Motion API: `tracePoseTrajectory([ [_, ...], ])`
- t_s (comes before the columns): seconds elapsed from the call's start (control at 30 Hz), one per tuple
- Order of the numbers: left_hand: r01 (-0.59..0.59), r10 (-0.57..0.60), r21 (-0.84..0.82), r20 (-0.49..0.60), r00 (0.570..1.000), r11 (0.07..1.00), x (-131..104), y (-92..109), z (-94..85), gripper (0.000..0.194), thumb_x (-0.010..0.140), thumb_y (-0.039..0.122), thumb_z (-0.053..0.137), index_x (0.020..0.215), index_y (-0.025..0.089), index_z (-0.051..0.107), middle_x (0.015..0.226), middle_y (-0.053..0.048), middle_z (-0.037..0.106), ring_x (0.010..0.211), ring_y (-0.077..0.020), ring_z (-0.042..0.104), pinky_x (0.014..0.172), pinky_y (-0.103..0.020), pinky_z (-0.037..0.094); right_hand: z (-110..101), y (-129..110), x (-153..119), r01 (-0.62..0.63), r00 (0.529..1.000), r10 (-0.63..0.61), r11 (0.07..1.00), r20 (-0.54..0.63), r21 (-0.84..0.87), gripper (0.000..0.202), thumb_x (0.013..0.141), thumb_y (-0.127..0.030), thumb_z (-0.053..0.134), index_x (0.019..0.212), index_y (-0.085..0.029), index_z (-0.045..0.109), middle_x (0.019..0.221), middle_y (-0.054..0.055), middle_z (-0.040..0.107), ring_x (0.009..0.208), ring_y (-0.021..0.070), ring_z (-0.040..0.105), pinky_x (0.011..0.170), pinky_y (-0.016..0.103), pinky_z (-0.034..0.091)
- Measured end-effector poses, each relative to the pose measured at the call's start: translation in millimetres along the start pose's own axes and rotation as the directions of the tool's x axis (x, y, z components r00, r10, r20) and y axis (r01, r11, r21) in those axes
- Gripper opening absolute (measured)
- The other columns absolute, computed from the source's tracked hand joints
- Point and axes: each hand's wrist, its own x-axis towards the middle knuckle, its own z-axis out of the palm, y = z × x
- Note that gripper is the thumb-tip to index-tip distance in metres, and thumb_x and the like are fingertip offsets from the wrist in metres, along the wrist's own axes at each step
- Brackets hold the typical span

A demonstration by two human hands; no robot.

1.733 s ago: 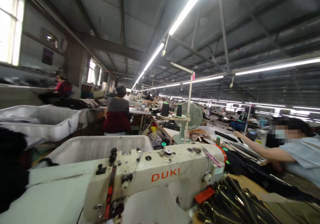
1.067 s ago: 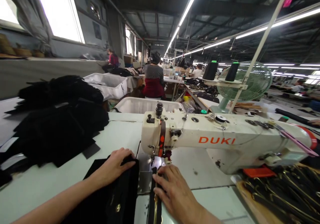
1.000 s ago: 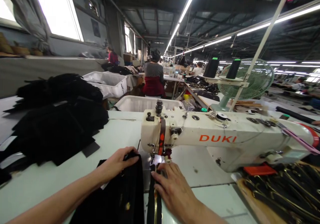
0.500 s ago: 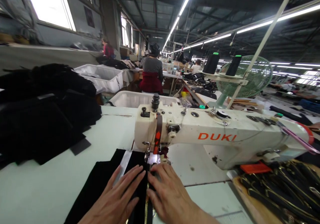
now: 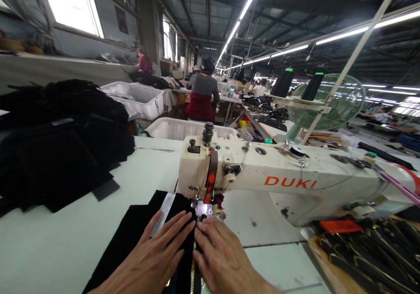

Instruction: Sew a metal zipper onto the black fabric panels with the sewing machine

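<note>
A black fabric piece (image 5: 127, 237) with a pale strip (image 5: 166, 211) lies on the white sewing table, its right edge at the needle area of the sewing machine (image 5: 249, 167). My left hand (image 5: 157, 250) rests flat on the fabric with fingers spread, partly over the strip. Just right of it, my right hand (image 5: 223, 252) lies with bent fingers over a black tape with a gold zipper line (image 5: 193, 272), below the lit presser foot. Its thumb touches the tape edge. Neither hand grips anything that I can make out.
Stacked black fabric (image 5: 62, 149) fills the table's left side. A wooden tray (image 5: 331, 263) with black and gold zipper strips is at the right. White bins (image 5: 157, 130) stand behind the machine, and a person (image 5: 203, 88) sits beyond them.
The fabric's top edge has moved slightly forward, towards the machine, with both hands still on it. The view has shifted a little, so the machine and background appear further right.
</note>
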Motion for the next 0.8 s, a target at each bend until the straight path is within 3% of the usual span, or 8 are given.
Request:
tracePoseTrajectory([
  [0.13,-0.029,0.029,0.041,-0.007,1.000,0.999,3,-1,-4.0,0.050,0.098,0.020,0.044,0.148,0.018,0.043,0.147,-0.004,0.052,0.135,-0.0161,0.048,0.120,-0.043,-0.002,-3,3,1,-0.018,0.999,0.016,0.998,0.050,0.058,0.034,0.097,-0.031,0.055,0.126,-0.015,0.060,0.123,0.009,0.069,0.116,0.0238,0.063,0.102,0.033,0.054],
  [0.27,-0.015,0.014,0.013,0.034,0.999,1.000,2,-2,-6.7,0.053,0.096,0.019,0.044,0.150,0.021,0.041,0.146,-0.004,0.052,0.134,-0.0192,0.049,0.120,-0.047,0.010,-6,4,3,-0.075,0.987,0.066,0.996,0.145,0.055,0.046,0.095,-0.032,0.056,0.135,-0.011,0.053,0.132,0.015,0.062,0.120,0.0259,0.061,0.099,0.036,0.057],
  [0.5,-0.004,0.007,-0.042,0.068,0.998,0.999,0,-3,-11.2,0.054,0.097,0.015,0.046,0.150,0.018,0.040,0.149,-0.004,0.049,0.138,-0.0192,0.044,0.120,-0.043,0.019,-9,2,10,0.017,0.999,-0.014,0.998,0.052,-0.064,0.039,0.101,-0.035,0.046,0.126,-0.010,0.062,0.123,0.010,0.069,0.111,0.0246,0.067,0.095,0.034,0.060],
  [0.63,-0.042,0.041,0.013,0.093,0.995,0.999,0,-2,-11.9,0.054,0.097,0.018,0.044,0.151,0.014,0.038,0.150,-0.005,0.047,0.138,-0.0200,0.045,0.117,-0.045,0.026,-12,1,14,0.017,1.000,-0.016,0.997,0.011,-0.079,0.040,0.103,-0.035,0.041,0.123,-0.011,0.065,0.122,0.008,0.071,0.109,0.0239,0.069,0.092,0.033,0.061],
  [0.8,-0.045,0.041,0.081,0.054,0.998,0.996,1,-1,-9.3,0.051,0.098,0.021,0.045,0.149,0.013,0.041,0.149,-0.005,0.047,0.135,-0.0194,0.048,0.117,-0.045,0.023,-12,2,11,0.036,0.999,-0.035,0.994,0.009,-0.105,0.040,0.103,-0.036,0.041,0.123,-0.011,0.065,0.123,0.008,0.071,0.109,0.0241,0.069,0.090,0.034,0.062],
])
